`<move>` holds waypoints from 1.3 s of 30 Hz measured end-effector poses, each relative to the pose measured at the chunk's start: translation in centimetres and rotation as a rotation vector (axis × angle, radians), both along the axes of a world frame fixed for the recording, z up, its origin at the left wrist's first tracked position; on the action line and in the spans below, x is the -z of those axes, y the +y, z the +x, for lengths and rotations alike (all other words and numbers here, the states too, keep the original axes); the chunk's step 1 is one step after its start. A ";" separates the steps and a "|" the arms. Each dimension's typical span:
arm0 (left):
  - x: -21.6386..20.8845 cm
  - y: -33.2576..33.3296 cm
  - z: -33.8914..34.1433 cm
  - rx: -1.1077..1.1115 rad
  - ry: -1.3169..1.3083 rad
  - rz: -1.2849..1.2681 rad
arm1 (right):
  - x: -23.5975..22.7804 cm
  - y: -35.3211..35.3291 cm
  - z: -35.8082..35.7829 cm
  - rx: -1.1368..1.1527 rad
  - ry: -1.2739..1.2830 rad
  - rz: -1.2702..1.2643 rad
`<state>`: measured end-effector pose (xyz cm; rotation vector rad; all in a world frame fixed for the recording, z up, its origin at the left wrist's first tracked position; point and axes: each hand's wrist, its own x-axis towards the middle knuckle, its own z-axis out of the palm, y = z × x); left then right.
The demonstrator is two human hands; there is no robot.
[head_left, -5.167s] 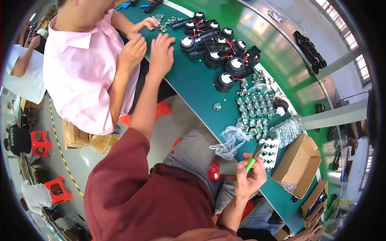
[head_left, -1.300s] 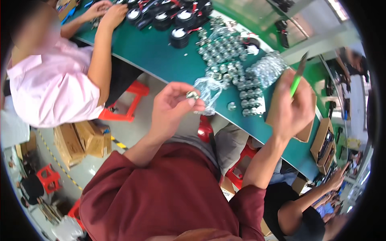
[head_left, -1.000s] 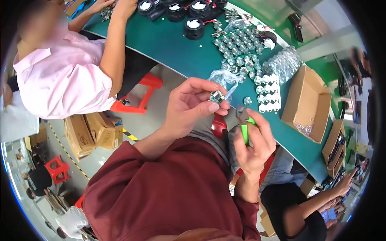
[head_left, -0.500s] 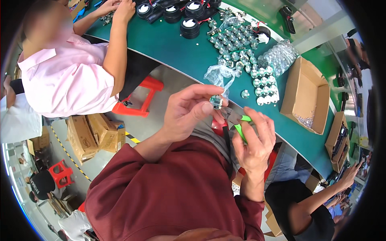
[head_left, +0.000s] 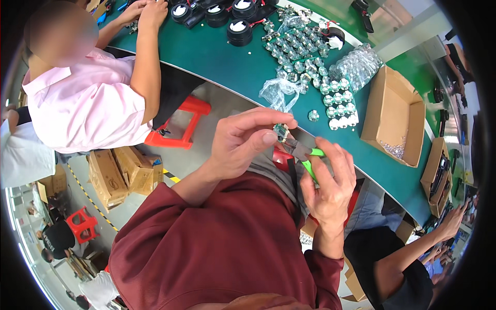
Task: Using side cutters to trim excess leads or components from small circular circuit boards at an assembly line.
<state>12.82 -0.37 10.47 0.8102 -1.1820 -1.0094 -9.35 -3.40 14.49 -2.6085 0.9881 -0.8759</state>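
Observation:
My left hand (head_left: 240,142) pinches a small green circuit board (head_left: 281,132) with metal parts between thumb and fingers, just off the table's near edge. In my right hand (head_left: 330,181) is a pair of cutting pliers (head_left: 301,150) with bright green handles, fingers wrapped around them. The pliers' jaws are at the lower right edge of the board; whether they bite on it I cannot tell. A loose round board module (head_left: 313,115) lies on the table beyond, near a crumpled clear plastic bag (head_left: 279,94).
Several boards (head_left: 297,44) cover the green table (head_left: 206,62), beside a sheet of white-topped modules (head_left: 340,111) and clear plastic packaging (head_left: 356,67). A cardboard box (head_left: 377,119) holding small bits stands right. Black round housings (head_left: 239,32) lie farther left. A person in pink (head_left: 93,103) works leftward.
The small board has turned slightly between my left fingers, and the pliers have shifted a little right with my right hand. The whole view has moved slightly.

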 end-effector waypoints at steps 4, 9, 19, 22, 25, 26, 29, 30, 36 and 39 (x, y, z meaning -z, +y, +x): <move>-0.5 0.4 -0.4 0.055 0.246 0.048 | -0.3 0.1 0.3 0.016 -0.002 -0.005; 0.0 0.2 -0.1 0.054 0.180 -0.028 | -0.4 0.1 0.2 0.011 -0.012 0.008; -1.1 0.6 -0.5 -0.094 -0.087 -0.067 | -1.4 0.5 0.1 0.037 0.027 0.016; -1.0 0.9 -0.4 -0.123 -0.197 -0.077 | -2.1 0.6 0.1 0.061 0.046 0.000; -1.0 0.9 -0.4 -0.148 -0.219 -0.113 | -2.2 0.5 0.0 0.051 0.063 -0.009; -1.0 0.9 -0.5 -0.149 -0.219 -0.111 | -2.2 0.5 0.0 0.050 0.064 -0.007; -1.2 0.9 -0.4 -0.174 -0.226 -0.139 | -2.2 0.6 0.0 0.037 0.084 -0.004; -1.4 0.9 -0.3 -0.183 -0.292 -0.142 | -2.2 0.6 0.0 0.038 0.085 -0.008; -1.2 0.7 0.2 -0.206 -0.451 -0.192 | -2.4 0.4 -0.1 0.034 0.113 -0.018; -1.1 0.6 0.2 -0.200 -0.486 -0.204 | -2.2 0.4 -0.1 0.035 0.143 -0.036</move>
